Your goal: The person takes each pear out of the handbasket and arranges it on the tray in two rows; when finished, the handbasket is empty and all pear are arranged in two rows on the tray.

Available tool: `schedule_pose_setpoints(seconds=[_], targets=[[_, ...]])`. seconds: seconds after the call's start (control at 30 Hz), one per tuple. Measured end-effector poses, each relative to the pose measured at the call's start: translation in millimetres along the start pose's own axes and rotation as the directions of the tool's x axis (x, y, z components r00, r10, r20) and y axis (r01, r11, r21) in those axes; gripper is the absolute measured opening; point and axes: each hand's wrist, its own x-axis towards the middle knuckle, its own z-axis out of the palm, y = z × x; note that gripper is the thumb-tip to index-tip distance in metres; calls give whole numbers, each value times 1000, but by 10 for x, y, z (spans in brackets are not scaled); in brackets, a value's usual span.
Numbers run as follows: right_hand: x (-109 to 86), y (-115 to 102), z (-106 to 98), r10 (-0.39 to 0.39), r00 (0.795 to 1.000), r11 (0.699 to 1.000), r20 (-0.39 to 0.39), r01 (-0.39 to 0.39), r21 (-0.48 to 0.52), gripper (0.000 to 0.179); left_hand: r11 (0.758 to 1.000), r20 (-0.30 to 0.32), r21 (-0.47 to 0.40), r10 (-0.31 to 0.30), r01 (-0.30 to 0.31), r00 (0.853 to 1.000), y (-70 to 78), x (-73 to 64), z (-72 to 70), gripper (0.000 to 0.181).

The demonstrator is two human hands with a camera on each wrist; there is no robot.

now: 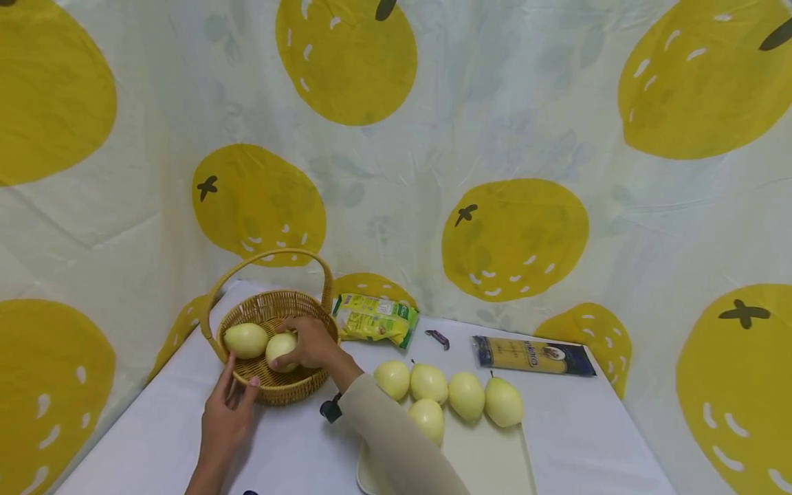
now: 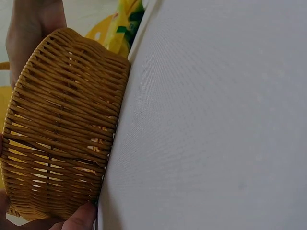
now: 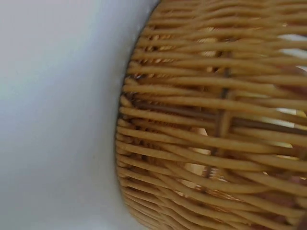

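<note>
A wicker basket (image 1: 287,393) with a tall arched handle stands at the left of the table. My right hand (image 1: 311,342) reaches over its near right rim and grips a pale yellow-green pear (image 1: 281,352) inside the basket. Beside that one, another pear (image 1: 245,341) lies against the basket's left side. At the near left wall, my left hand (image 1: 227,419) holds the basket, its fingertips on the rim and side. In the left wrist view, fingers (image 2: 79,219) touch the low end of the woven wall. The right wrist view shows mostly the basket's weave (image 3: 216,120).
Several pears (image 1: 467,397) sit on a cream tray (image 1: 489,460) at right, partly behind my right sleeve. Behind stand a yellow-green packet (image 1: 375,320), a small purple wrapped item (image 1: 438,339) and a pasta-like packet (image 1: 535,355). A small black object (image 1: 331,410) lies near the basket.
</note>
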Motion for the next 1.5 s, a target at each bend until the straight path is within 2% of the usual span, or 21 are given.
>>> schedule_pose_setpoints(seconds=[0.13,0.37,0.6,0.8,0.97,1.13,1.33,1.5], targets=[[-77,-48,-72,-24,1000,1000,-20,24,4,66,1000,-2,-12,23,-23,1000,7,-8,-3,77],[-251,-134,-252,-110,992,993,-61,112,25,67,1000,4,2,10,-10,1000,3,-4,-7,77],[-539,-175,-460,-242,963,967,-120,250,51,68,1000,-9,4,3,-2,1000,-2,-5,5,77],[-825,-145,-607,-265,949,946,-171,290,142,69,1000,-10,-7,-15,15,1000,6,-12,7,77],[-1063,-100,-734,-255,947,929,-194,295,222,68,1000,-9,-10,-20,20,1000,7,-8,0,77],[-1328,-39,-848,-209,959,907,-193,264,327,67,999,-2,-8,-34,34,999,-6,-8,-6,77],[-1655,120,-955,-133,971,907,-201,200,369,67,999,10,13,-32,32,999,-25,31,5,78],[-1915,276,-1032,-78,970,897,-229,169,409,67,1000,-2,5,-29,29,1000,-23,17,-2,77]])
